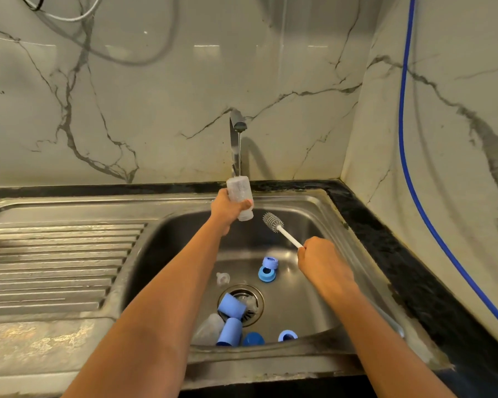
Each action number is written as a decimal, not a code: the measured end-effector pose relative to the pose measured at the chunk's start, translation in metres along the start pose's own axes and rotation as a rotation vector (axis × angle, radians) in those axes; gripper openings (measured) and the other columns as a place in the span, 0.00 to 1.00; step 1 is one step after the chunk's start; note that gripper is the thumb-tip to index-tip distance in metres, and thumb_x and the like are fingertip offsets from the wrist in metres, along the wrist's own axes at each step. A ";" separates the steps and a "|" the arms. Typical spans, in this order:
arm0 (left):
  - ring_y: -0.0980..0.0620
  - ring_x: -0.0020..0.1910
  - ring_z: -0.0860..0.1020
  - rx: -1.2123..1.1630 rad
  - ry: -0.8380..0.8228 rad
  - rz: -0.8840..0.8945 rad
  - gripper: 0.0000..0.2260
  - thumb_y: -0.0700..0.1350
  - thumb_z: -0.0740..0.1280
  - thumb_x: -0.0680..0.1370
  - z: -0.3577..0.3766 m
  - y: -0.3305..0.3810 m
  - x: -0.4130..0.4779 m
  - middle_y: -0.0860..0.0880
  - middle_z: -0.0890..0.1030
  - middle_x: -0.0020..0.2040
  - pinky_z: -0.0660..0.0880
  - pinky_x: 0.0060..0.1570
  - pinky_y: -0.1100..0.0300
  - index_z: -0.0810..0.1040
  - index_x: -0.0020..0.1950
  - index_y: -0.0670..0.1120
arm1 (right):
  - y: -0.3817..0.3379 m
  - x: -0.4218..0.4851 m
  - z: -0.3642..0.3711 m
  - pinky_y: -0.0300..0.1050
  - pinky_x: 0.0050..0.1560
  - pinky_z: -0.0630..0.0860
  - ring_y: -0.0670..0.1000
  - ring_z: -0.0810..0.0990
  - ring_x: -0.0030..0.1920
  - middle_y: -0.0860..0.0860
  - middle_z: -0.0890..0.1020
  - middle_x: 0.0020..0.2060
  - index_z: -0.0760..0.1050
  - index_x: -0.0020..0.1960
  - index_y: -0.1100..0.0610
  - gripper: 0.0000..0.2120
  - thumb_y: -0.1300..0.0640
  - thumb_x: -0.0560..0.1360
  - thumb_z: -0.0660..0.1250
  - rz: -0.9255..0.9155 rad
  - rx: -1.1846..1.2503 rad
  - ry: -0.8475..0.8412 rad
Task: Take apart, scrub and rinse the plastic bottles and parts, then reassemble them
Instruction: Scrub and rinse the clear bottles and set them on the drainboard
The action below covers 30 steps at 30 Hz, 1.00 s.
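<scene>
Clear bottle [238,188] near upright under tap [237,125], left grip [226,206] clamped round it; right grip [320,260] clamps brush [282,232], bristles up-left.

Only the person's two arms are in view, coming in from the bottom edge. The left forearm [167,297] and the right forearm [365,320] are bare along all the length that shows. Both look long and slim, broad at the lower edge and narrowing toward the wrists. The left hand [227,206] and the right hand [316,255] are bare as well, skin alone over backs, knuckles and wrists. The left thumbnail [249,201] carries a pinkish-red tint that may be polish; the other nails are hidden or too small to tell.
</scene>
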State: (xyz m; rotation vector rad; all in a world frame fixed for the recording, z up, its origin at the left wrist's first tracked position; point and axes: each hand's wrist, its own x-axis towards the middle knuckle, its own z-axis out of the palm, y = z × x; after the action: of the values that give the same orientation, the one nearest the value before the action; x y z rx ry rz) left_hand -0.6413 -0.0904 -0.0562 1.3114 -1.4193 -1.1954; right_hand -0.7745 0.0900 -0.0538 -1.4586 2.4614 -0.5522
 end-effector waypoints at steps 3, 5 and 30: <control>0.44 0.60 0.76 -0.164 -0.028 -0.023 0.22 0.38 0.72 0.74 -0.002 0.009 0.005 0.43 0.76 0.63 0.77 0.57 0.47 0.69 0.65 0.41 | 0.001 -0.001 -0.002 0.46 0.42 0.73 0.57 0.80 0.48 0.56 0.79 0.50 0.75 0.57 0.60 0.10 0.59 0.81 0.57 0.006 0.009 0.016; 0.44 0.58 0.77 -0.430 -0.078 -0.110 0.19 0.38 0.69 0.77 -0.003 0.016 0.003 0.42 0.76 0.61 0.77 0.53 0.52 0.69 0.66 0.39 | 0.001 -0.001 -0.004 0.45 0.41 0.72 0.56 0.79 0.47 0.55 0.79 0.49 0.75 0.57 0.59 0.10 0.59 0.81 0.57 0.011 0.000 0.018; 0.37 0.63 0.74 -1.532 -0.023 -0.693 0.25 0.46 0.66 0.80 0.012 -0.013 -0.017 0.31 0.69 0.67 0.76 0.59 0.53 0.66 0.72 0.36 | -0.002 -0.005 -0.004 0.45 0.41 0.72 0.54 0.79 0.46 0.54 0.78 0.47 0.76 0.57 0.59 0.10 0.57 0.81 0.58 -0.012 -0.025 0.001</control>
State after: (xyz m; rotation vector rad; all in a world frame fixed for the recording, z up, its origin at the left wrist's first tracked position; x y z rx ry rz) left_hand -0.6488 -0.0727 -0.0704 0.5659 0.2497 -2.0397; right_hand -0.7722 0.0949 -0.0496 -1.4841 2.4698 -0.5265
